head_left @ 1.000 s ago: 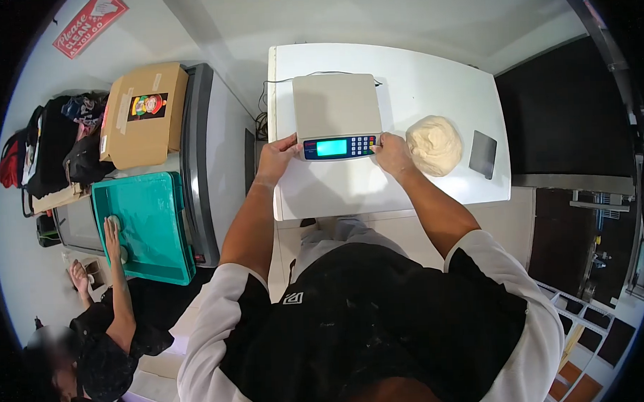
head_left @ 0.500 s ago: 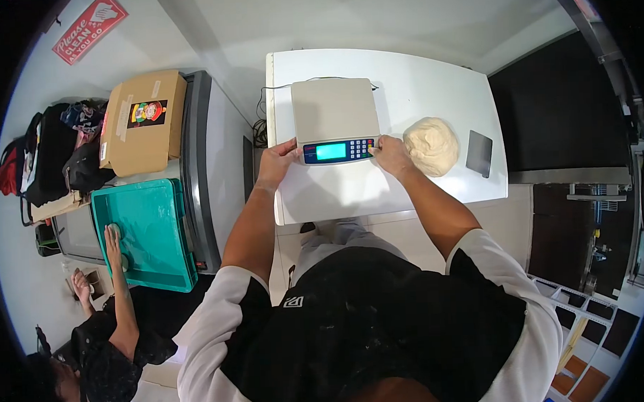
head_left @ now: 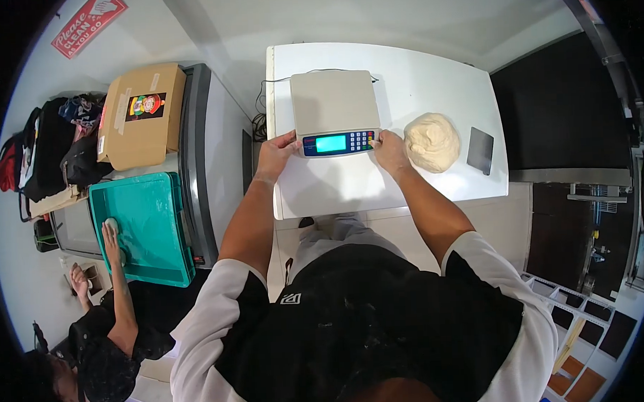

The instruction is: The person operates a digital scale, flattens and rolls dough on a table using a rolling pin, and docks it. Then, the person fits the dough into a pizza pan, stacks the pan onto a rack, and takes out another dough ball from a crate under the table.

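A digital kitchen scale point(head_left: 334, 101) with a bare beige platform rests on the white table. Its display point(head_left: 330, 143) glows cyan, with a keypad to the right. My left hand point(head_left: 276, 156) grips the front left corner of the scale, thumb toward the panel. At the opposite corner, my right hand point(head_left: 390, 150) holds the scale's right side, its thumb close to the keypad; whether it presses a key I cannot tell. A large ball of pale dough point(head_left: 432, 142) sits just right of my right hand. Beyond it lies a flat grey dough scraper point(head_left: 480, 151).
The white table point(head_left: 445, 76) ends in front of me. A cable runs behind the scale. On the left, a person's hand point(head_left: 111, 244) presses a pale lump in a green tray point(head_left: 171, 234). A cardboard box point(head_left: 140, 115) and bags stand behind it.
The view has shifted slightly. Both my hands stay at the scale's corners, the right thumb moving a little on the keypad side. The other person's hand still works in the tray.
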`<action>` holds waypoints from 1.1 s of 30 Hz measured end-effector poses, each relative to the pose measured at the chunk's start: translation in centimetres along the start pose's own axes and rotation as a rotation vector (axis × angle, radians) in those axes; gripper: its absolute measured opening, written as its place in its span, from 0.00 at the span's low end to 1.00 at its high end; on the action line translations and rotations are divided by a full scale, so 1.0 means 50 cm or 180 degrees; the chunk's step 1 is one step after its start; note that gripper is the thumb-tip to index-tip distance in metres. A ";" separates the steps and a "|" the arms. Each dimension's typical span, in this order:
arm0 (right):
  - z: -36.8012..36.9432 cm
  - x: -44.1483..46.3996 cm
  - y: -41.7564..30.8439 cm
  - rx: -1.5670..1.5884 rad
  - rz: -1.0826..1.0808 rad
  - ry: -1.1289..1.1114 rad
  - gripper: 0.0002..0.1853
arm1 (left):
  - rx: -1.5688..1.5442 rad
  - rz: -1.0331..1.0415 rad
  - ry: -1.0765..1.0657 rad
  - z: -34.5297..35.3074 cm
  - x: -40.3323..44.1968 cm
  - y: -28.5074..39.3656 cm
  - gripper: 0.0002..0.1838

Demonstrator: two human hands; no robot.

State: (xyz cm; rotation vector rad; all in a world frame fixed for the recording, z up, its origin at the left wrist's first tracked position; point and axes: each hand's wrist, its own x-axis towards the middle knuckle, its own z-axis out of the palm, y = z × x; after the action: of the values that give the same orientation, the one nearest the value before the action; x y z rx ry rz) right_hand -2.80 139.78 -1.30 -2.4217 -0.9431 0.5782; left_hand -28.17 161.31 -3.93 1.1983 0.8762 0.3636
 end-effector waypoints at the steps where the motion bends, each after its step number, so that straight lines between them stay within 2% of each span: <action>1: 0.004 -0.007 -0.004 -0.0160 -0.0028 0.0076 0.09 | 0.0025 -0.0054 0.0017 0.002 -0.004 0.003 0.22; 13: 0.002 -0.011 -0.023 -0.0438 0.0101 0.0171 0.09 | 0.0065 0.0143 -0.0028 -0.003 0.010 -0.018 0.23; 18: -0.017 -0.008 -0.025 -0.0345 0.0264 -0.0196 0.09 | 0.0043 0.0104 -0.0045 -0.003 0.004 -0.012 0.23; 28: 0.014 -0.016 -0.003 -0.0180 0.0183 0.0170 0.08 | -0.0051 0.0120 -0.0023 0.001 0.001 -0.021 0.24; 33: -0.026 -0.018 -0.022 -0.0113 0.0276 -0.0108 0.09 | -0.0022 0.0218 -0.0096 -0.002 0.005 -0.011 0.24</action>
State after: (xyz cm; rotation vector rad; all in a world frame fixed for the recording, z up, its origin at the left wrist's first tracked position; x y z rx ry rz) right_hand -3.27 139.50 0.56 -2.5019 -0.8724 0.6405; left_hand -28.20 161.34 -4.56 1.2266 0.8087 0.4027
